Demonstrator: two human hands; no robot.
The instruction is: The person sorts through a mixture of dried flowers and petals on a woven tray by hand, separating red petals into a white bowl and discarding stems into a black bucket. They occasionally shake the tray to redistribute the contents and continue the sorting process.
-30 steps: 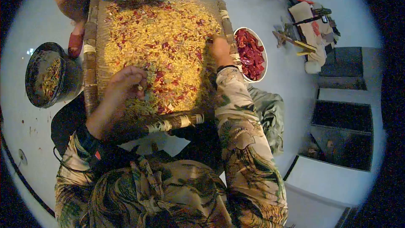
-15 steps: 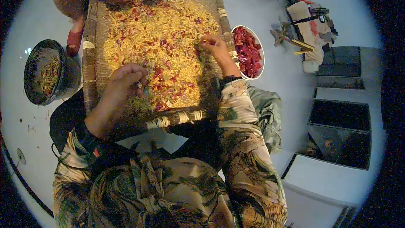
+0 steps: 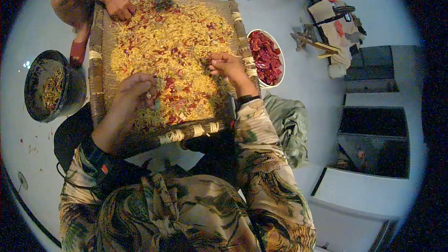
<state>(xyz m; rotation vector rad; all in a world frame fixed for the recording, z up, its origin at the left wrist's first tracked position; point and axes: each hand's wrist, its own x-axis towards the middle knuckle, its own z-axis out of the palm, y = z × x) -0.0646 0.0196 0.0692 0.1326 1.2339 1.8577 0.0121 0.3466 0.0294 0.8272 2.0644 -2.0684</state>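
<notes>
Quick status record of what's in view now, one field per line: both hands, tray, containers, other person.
left hand: over tray's near left, fingers curled; grip unclear
right hand: over tray's right side, fingers bent; grip unclear
tray: woven, yellow bits mixed with red pieces
bowl: right of tray, red flakes inside
bucket: black, left of tray
other person: two hands at tray's far side

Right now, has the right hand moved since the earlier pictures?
Yes: the right hand has moved left, away from the tray's right rail, farther in over the yellow pieces.
</notes>
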